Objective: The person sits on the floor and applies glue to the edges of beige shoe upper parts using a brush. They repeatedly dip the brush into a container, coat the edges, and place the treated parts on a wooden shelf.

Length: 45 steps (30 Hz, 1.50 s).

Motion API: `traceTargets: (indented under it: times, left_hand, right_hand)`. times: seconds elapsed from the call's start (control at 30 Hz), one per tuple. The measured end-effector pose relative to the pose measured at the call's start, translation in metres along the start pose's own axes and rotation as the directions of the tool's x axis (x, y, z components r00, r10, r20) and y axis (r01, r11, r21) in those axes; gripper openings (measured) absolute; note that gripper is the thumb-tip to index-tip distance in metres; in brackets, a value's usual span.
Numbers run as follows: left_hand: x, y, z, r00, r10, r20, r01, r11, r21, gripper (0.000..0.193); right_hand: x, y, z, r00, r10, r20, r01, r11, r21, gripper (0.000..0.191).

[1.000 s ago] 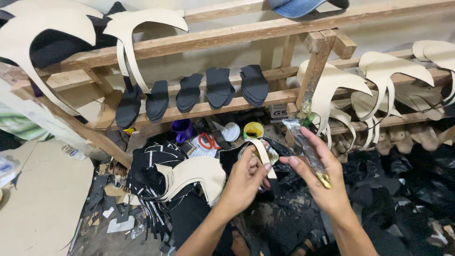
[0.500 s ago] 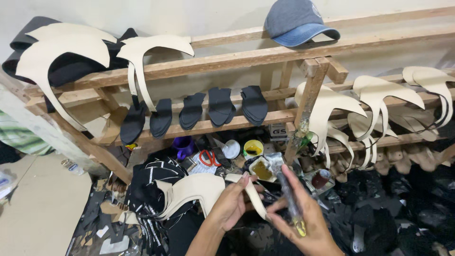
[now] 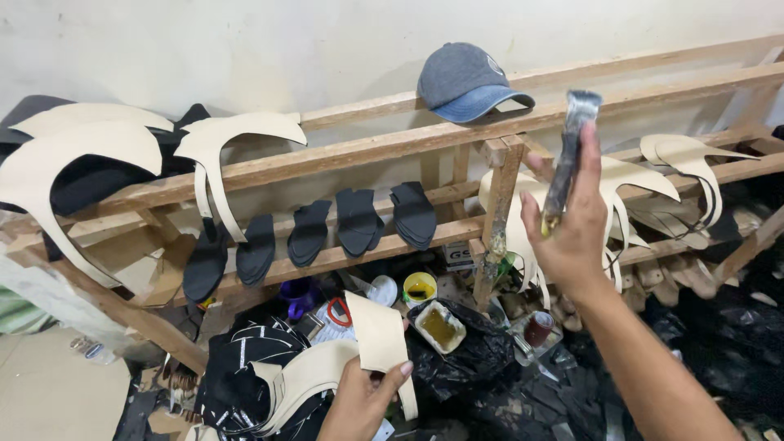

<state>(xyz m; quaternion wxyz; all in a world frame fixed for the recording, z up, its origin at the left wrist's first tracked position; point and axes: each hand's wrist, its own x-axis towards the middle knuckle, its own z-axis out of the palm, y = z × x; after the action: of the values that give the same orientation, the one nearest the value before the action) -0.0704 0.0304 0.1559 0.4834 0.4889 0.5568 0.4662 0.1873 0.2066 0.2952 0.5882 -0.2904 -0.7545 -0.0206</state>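
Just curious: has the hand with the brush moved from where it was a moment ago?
Yes. The right hand lifted the brush from low by the cream piece up to the wooden rack's top rail.

Single view only, from a camera worn on the person's head. It looks forward and downward at a wooden rack (image 3: pixel 343 155) against a pale wall, taken from close range. The person's left hand (image 3: pixel 363 400) sits at the bottom edge; the right hand (image 3: pixel 572 229) rises mid-frame. No second view to compare.
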Motion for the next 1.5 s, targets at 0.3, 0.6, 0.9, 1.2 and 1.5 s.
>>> traceTargets:
  times: [0.3, 0.6, 0.9, 1.2, 1.5]
  left_hand:
    - [-0.026, 0.059, -0.034, 0.966, 0.259, 0.002, -0.258, 0.961, 0.096, 0.042]
    - [0.000, 0.127, -0.061, 0.975, 0.212, -0.062, -0.216, 0.974, -0.063, 0.045]
    - [0.111, 0.199, -0.089, 0.854, 0.520, 0.022, -0.484, 0.809, -0.333, 0.016]
    - [0.269, 0.246, -0.113, 0.906, 0.218, -0.363, -0.342, 0.882, -0.325, 0.015]
    - [0.287, 0.247, -0.115, 0.846, 0.057, -0.531, -0.145, 0.981, -0.126, 0.012]
  right_hand:
    - [0.136, 0.109, 0.060, 0.927, -0.345, 0.148, 0.376, 0.838, -0.395, 0.099]
    - [0.154, 0.181, 0.015, 0.924, -0.378, 0.056, 0.346, 0.765, -0.543, 0.080]
    - [0.126, 0.189, -0.033, 0.948, -0.249, 0.200, 0.320, 0.724, -0.612, 0.088]
    - [0.085, 0.160, -0.057, 0.971, -0.205, 0.125, 0.240, 0.828, -0.507, 0.074]
    - [0.033, 0.081, -0.065, 0.970, -0.223, 0.097, 0.242, 0.917, -0.317, 0.079]
